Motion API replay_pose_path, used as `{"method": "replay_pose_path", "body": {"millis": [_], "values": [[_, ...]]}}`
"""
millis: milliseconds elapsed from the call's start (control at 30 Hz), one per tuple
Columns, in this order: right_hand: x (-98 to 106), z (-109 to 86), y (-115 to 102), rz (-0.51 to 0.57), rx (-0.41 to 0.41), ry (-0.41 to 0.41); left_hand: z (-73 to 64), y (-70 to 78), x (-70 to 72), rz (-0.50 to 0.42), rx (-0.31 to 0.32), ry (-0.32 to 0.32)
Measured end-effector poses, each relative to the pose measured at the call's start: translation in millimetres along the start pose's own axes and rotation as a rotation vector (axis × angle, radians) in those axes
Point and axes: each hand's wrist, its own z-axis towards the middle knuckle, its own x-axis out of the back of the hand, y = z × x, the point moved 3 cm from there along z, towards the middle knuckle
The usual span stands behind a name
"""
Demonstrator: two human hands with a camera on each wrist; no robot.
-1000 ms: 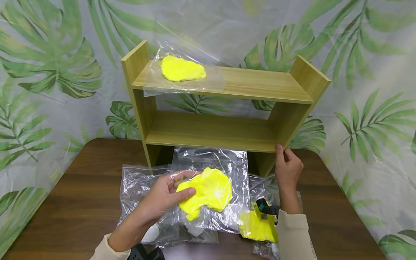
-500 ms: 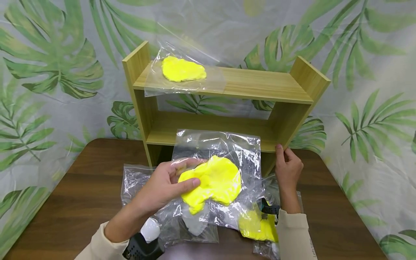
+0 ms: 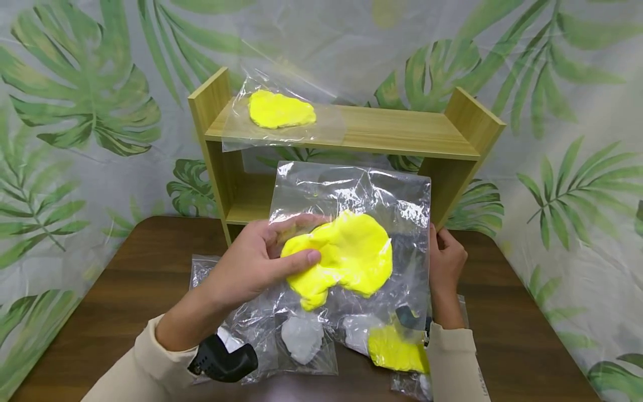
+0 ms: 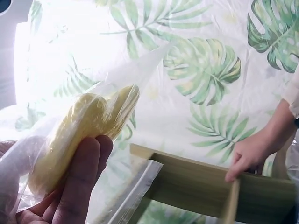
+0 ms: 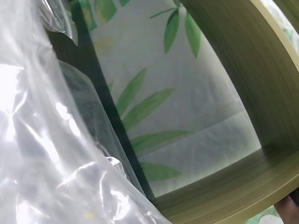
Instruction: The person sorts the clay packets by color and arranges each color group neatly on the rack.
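The left hand (image 3: 253, 258) pinches a clear bag (image 3: 412, 209) by the yellow slab (image 3: 354, 251) inside, thumb in front and fingers behind, probably so the soft stuff doesn't sag; it's held up in front of the wooden shelf (image 3: 402, 132). The right hand (image 3: 448, 259) grips the shelf's right side, I'd guess to steady it. Another bagged yellow piece (image 3: 281, 110) lies flat up top, seemingly so it won't slide, its plastic overhanging the front edge. Below, on the counter (image 3: 502, 312), are a bagged white lump (image 3: 303, 339) and a yellow lump (image 3: 399, 354). The left wrist view gives the slab nearly edge-on, thicker than it looks head-on, and the fingertips (image 4: 232, 174) on the panel, which plastic partly covers in the head view. The right wrist view adds leaf-print cloth (image 5: 196, 98) through the shelf's open back.
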Motion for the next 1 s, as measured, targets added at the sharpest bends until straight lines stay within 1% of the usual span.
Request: {"method": "replay_pose_path", "body": {"millis": [67, 133, 233, 333, 433, 467, 533, 600, 633, 667, 700, 767, 833, 933, 1000], "values": [[0, 0.2, -1, -0.009, -0.001, -0.008, 3.7, 8.7, 0.4, 0.029, -0.010, -0.008], [1, 0.0, -4, -0.022, -0.020, -0.012, 7.9, 16.7, 0.8, 0.064, -0.022, -0.016], [3, -1.2, -15, -0.046, -0.048, -0.012, 15.3, 28.0, 1.7, 0.098, -0.051, -0.029], [10, -5.3, -38, -0.073, -0.043, -0.003, 22.7, 38.4, 2.8, 0.117, -0.081, -0.031], [20, -10.5, -71, -0.079, -0.019, -0.018, 29.8, 49.3, 3.7, 0.148, -0.104, -0.026], [23, -12.0, -81, -0.067, -0.023, -0.028, 31.9, 53.5, 4.0, 0.160, -0.112, -0.025], [28, -13.2, -93, -0.049, -0.050, -0.057, 36.1, 62.6, 4.5, 0.176, -0.117, -0.020], [25, -12.4, -87, -0.045, -0.051, -0.054, 39.7, 71.8, 5.5, 0.195, -0.123, -0.010], [22, -11.0, -78, -0.048, -0.061, -0.049, 41.2, 76.4, 5.9, 0.206, -0.125, -0.004], [18, -9.1, -65, -0.049, -0.083, -0.047, 42.7, 80.4, 6.3, 0.212, -0.126, 0.002], [14, -7.5, -52, -0.057, -0.086, -0.040, 44.3, 84.0, 6.9, 0.216, -0.130, 0.008], [4, -4.2, -25, -0.047, -0.065, -0.016, 47.8, 89.6, 8.4, 0.229, -0.147, 0.018], [-1, -2.7, -11, -0.020, -0.059, -0.014, 51.8, 93.9, 10.3, 0.227, -0.165, 0.028], [-6, -2.5, -4, 0.017, -0.002, -0.007, 59.1, 99.6, 14.8, 0.214, -0.186, 0.054], [-9, -2.8, -4, 0.018, 0.007, -0.001, 65.4, 103.8, 18.9, 0.218, -0.192, 0.081]]}}
